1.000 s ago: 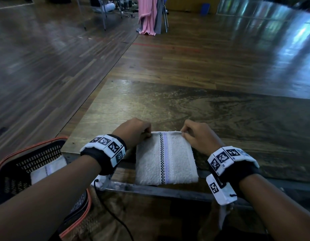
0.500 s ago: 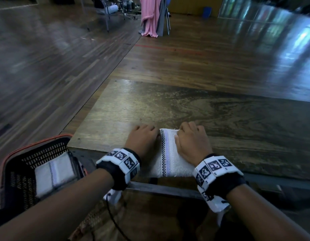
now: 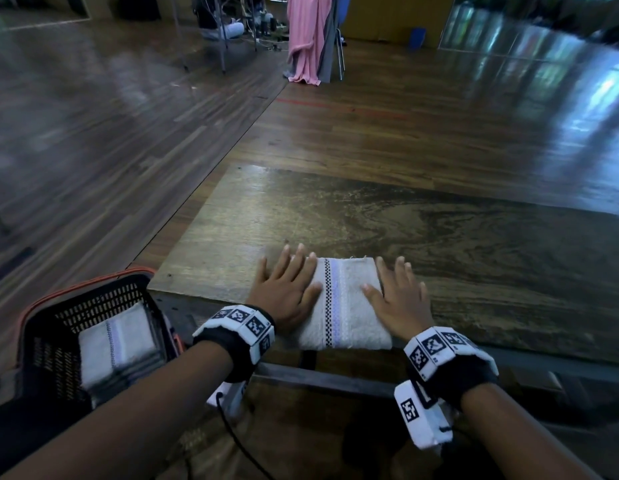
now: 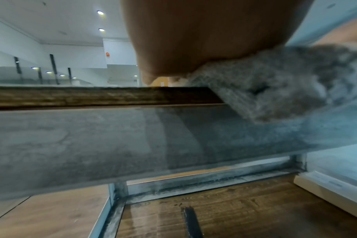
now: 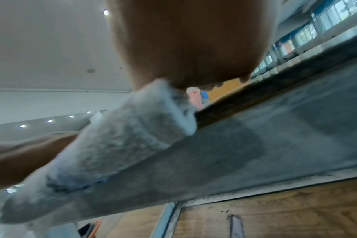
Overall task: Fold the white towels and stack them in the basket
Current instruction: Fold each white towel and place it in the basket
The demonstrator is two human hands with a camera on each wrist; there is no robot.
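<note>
A folded towel lay at the near edge of the desk, its near end hanging slightly past the edge. A black checkered stripe and a pale lilac band ran along it from the far end to the near one. The left hand lay flat with fingers straight and spread, its palm on the towel's left side and its fingertips reaching onto the desk beyond. The right hand lay flat in the same way on the towel's right side, its thumb on the cloth and its fingers stretching over the right edge onto the wood. Neither hand gripped anything; both pressed down, palms open.

In the left wrist view the heel of the left hand sat on the towel above the desk's grey front rail. In the right wrist view the right hand rested on the towel, which overhung the rail; both pictures were blurred.

A black mesh basket with an orange rim stood below the desk's left corner, beside the left forearm. Inside it lay a second towel, folded, with the same stripe showing on top.

Both wrists wore black bands carrying white blocks printed with square black-and-white coded markers; no readable words or brand showed anywhere. A pink cloth hung far back on the wooden floor.
</note>
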